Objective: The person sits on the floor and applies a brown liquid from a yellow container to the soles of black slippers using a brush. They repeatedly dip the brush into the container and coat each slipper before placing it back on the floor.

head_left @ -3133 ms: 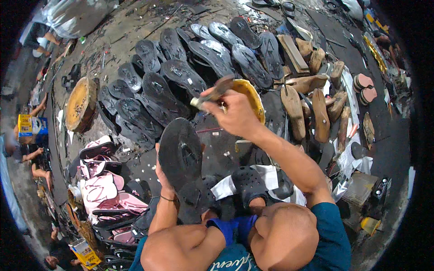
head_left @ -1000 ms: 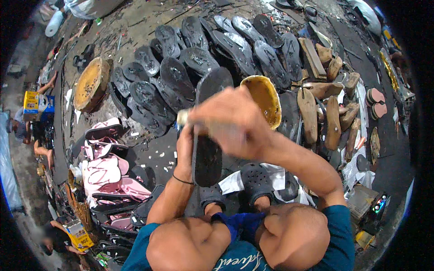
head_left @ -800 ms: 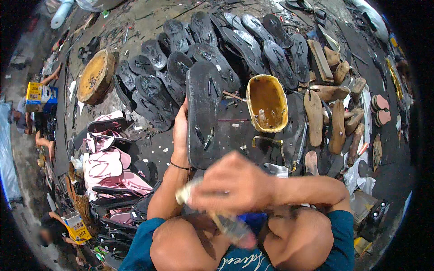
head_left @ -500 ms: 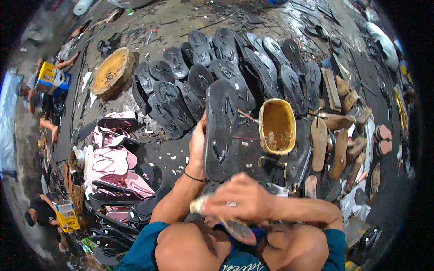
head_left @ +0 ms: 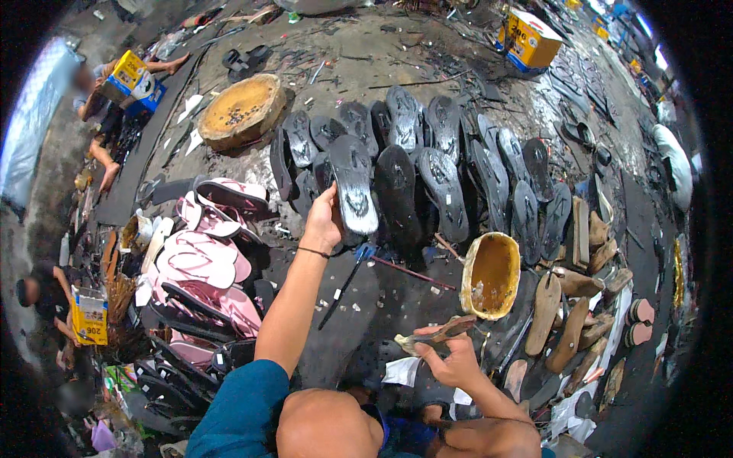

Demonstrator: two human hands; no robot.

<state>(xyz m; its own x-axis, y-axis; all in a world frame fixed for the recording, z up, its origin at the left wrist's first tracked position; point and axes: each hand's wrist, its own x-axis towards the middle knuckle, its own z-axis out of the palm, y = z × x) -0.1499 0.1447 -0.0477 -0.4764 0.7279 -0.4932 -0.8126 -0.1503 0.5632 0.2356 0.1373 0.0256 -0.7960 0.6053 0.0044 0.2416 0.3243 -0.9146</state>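
black sole placed at the row of soles on the floor

a black sole (head_left: 356,189) is clamped at its near end by the left hand (head_left: 324,223). the sole is long, narrow and rounded at both ends, with a grey, glossy sheen on its upper face. its long axis runs away from the person, the far end pointing toward a round yellow-brown block (head_left: 240,111). it is laid at the left part of a row of similar dark soles (head_left: 447,179) spread on the floor (head_left: 366,61).

a brush (head_left: 435,336) is gripped by the closed right hand (head_left: 458,362), just beside a yellow bowl (head_left: 491,275).

pink soles (head_left: 202,259) are stacked to the left. a yellow and blue box (head_left: 131,76) is seen at the upper left, a yellow and white box (head_left: 531,38) at the upper right, and a yellow carton (head_left: 90,314) at the left edge.
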